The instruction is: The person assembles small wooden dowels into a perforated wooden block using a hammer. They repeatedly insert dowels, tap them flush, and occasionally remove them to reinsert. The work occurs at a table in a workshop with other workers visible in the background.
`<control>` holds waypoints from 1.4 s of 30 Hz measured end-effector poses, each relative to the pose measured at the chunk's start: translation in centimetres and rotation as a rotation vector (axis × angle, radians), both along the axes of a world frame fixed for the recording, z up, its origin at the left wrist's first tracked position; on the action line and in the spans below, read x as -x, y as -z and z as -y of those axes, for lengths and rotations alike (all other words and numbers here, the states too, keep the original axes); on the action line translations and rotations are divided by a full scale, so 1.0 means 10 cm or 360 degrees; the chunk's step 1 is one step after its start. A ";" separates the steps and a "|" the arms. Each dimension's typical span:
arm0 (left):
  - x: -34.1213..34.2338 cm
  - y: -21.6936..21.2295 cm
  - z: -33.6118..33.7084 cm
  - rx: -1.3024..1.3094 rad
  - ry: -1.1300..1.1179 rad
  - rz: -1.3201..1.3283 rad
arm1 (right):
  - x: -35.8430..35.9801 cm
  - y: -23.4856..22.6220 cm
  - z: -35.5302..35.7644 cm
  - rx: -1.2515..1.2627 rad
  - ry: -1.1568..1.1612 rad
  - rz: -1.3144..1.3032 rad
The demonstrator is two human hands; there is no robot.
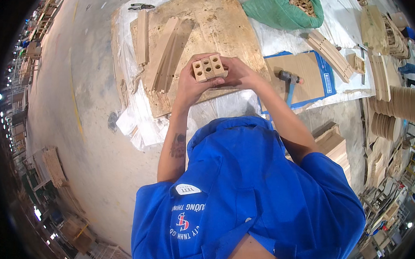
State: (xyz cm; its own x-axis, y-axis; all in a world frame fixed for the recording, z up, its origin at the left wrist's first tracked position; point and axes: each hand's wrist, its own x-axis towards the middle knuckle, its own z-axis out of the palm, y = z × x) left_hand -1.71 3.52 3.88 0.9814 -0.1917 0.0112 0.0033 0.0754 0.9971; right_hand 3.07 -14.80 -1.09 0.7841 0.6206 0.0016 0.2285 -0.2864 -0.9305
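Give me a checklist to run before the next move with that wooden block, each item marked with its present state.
1. Both hands on the block: ok. The left hand and right hand clasp the wooden block from either side.
2. Holes in the block unobstructed: ok. Its drilled face shows open round holes.
3. Block lifted off the board: ok, held above it.
4. Hammer within reach: ok, it lies on the flat cardboard just right of the right hand.
5. Wooden slats out of the way: ok, they lie to the left on the board.
6. Far face of the block sound: cannot tell, hidden.
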 end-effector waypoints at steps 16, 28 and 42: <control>-0.08 0.12 0.05 0.0095 -0.0031 0.0121 | -0.05 -0.05 -0.01 0.0158 0.0037 0.0096; -0.05 0.13 0.08 0.0042 -0.0143 0.0151 | 0.02 0.01 -0.06 -0.0082 0.0053 -0.0094; -0.03 -0.38 -0.32 0.2205 0.0085 0.0106 | 0.13 -0.06 0.07 -0.0264 0.0226 -0.0439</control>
State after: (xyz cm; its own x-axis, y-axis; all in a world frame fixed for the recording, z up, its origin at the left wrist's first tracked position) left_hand -1.37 6.71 7.70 0.9634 -0.0229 0.2671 -0.0065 0.9940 0.1089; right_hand 1.72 -15.46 -0.48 0.8476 0.5142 -0.1309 -0.0693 -0.1372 -0.9881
